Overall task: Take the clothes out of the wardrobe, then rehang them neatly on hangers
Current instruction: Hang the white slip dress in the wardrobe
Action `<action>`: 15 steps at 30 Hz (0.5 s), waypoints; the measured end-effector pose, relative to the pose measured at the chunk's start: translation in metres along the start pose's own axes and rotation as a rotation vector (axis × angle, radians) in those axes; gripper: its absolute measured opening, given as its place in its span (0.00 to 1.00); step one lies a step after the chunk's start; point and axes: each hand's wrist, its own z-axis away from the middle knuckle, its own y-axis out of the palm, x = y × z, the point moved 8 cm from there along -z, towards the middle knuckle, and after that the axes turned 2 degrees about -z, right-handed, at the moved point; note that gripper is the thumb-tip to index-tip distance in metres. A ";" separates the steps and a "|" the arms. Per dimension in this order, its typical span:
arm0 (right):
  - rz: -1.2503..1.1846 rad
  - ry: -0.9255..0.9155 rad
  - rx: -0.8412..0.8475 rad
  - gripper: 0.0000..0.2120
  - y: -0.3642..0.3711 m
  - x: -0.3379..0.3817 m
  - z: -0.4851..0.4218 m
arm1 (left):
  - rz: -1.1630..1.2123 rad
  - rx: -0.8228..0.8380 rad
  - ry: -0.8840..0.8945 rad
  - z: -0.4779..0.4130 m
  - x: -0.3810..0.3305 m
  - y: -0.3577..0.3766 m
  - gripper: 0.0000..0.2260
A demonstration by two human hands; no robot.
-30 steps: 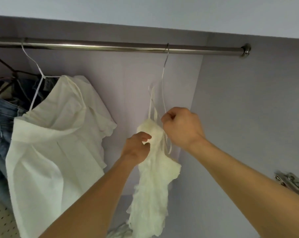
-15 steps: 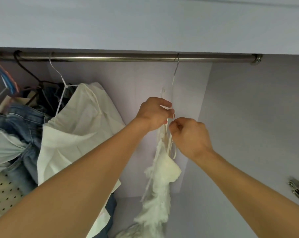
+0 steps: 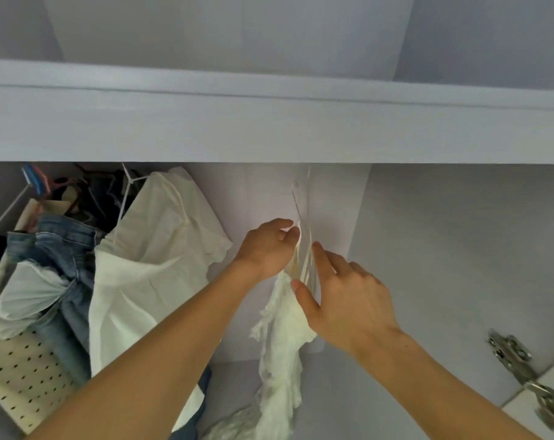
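Observation:
A cream ruffled garment (image 3: pixel 282 347) with thin straps hangs from a thin white wire hanger (image 3: pixel 301 201) inside the wardrobe. My left hand (image 3: pixel 266 249) pinches the straps at the hanger's lower part, thumb and fingers curled round them. My right hand (image 3: pixel 348 300) lies just right of the straps with fingers stretched out and the thumb against the garment's top. The hanging rail is hidden behind the wardrobe's top panel (image 3: pixel 269 131).
A white shirt (image 3: pixel 155 265) on a white hanger hangs to the left. Further left are blue jeans (image 3: pixel 63 249), a pale cloth and a spotted garment (image 3: pixel 18 376). A metal door hinge (image 3: pixel 523 366) sits low on the right wall.
The view tilted down, so the rail dropped behind the top panel. My right hand opened from a pinch to stretched fingers. My left hand still holds the straps.

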 end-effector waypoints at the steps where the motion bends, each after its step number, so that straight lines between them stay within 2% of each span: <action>1: 0.008 -0.014 -0.028 0.30 -0.008 0.004 0.013 | -0.043 0.023 0.000 0.011 0.004 0.001 0.19; 4: -0.056 0.007 -0.048 0.30 -0.030 0.009 0.051 | -0.147 0.063 0.011 0.051 0.014 -0.006 0.20; 9: -0.308 0.067 0.102 0.28 -0.058 0.021 0.122 | -0.203 0.137 0.024 0.137 0.023 -0.021 0.20; 15: -0.595 0.135 0.144 0.22 -0.071 0.036 0.188 | -0.302 0.163 0.024 0.248 0.049 -0.038 0.23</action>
